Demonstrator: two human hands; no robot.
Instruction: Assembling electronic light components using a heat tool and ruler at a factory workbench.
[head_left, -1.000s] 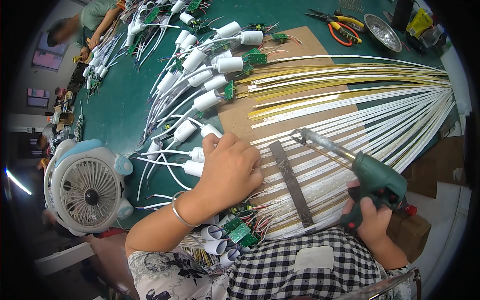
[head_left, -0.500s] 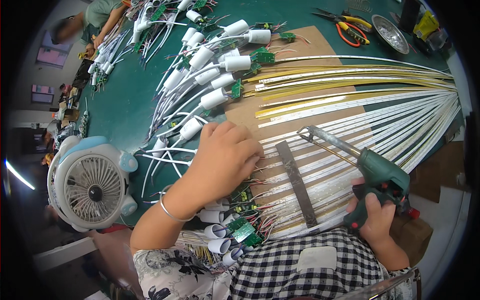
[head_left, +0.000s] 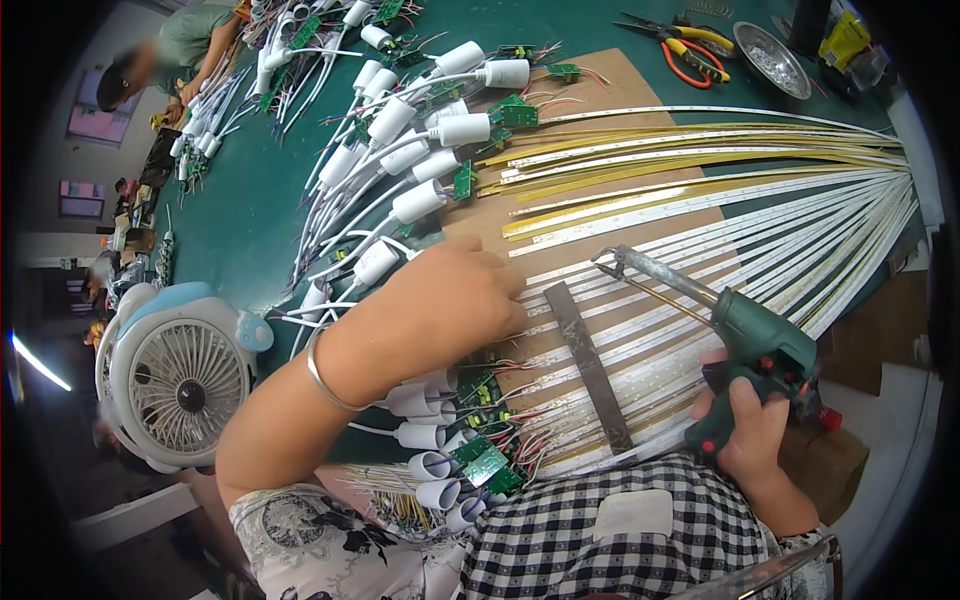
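Pressing down at frame centre, the left hand [head_left: 440, 305] lies flat on the strips [head_left: 640, 300]. The right hand [head_left: 745, 425], lower right, is clamped on the soldering gun [head_left: 755, 350].

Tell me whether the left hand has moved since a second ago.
Yes. The left hand slid right along the strips, closer to the flat metal bar.

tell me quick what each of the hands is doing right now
Left hand: palm down, fingers curled, pressing on the LED strips; no clear grip.
Right hand: closed around the green soldering gun.
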